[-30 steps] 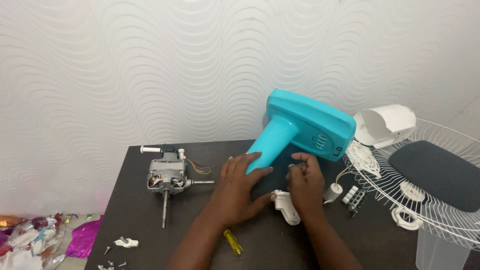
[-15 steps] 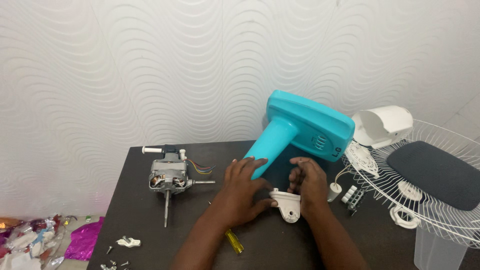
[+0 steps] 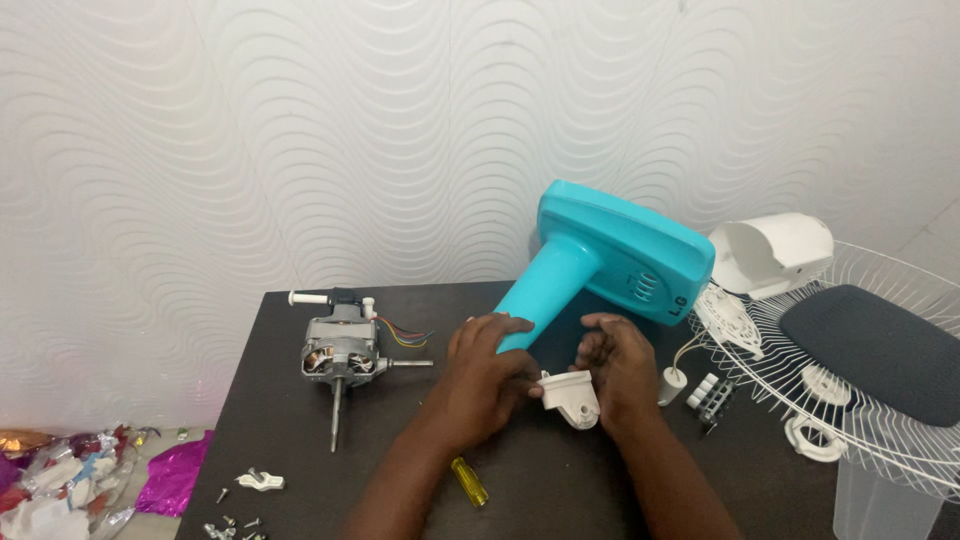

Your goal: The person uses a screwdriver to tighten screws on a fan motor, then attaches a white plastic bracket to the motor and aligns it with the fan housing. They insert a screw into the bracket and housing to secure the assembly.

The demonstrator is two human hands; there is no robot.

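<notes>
A turquoise fan stand [image 3: 600, 265] lies tilted on the dark table [image 3: 290, 420], its base raised toward the wall. A white plastic bracket [image 3: 570, 395] sits at the neck's lower end. My left hand [image 3: 485, 385] rests over the neck's end, fingers touching the bracket. Beside it, my right hand [image 3: 620, 365] grips the bracket from the right.
A bare fan motor [image 3: 342, 350] with coloured wires lies at the left. A yellow-handled screwdriver [image 3: 468, 482] lies near my left arm. Loose screws and a white clip [image 3: 258, 482] sit at the front left. A white wire fan guard [image 3: 880, 370], white motor cover [image 3: 775, 252] and switch parts [image 3: 708, 395] are at the right.
The white bracket has been lifted slightly and turned between both hands at the neck's end. The stand has tilted a little.
</notes>
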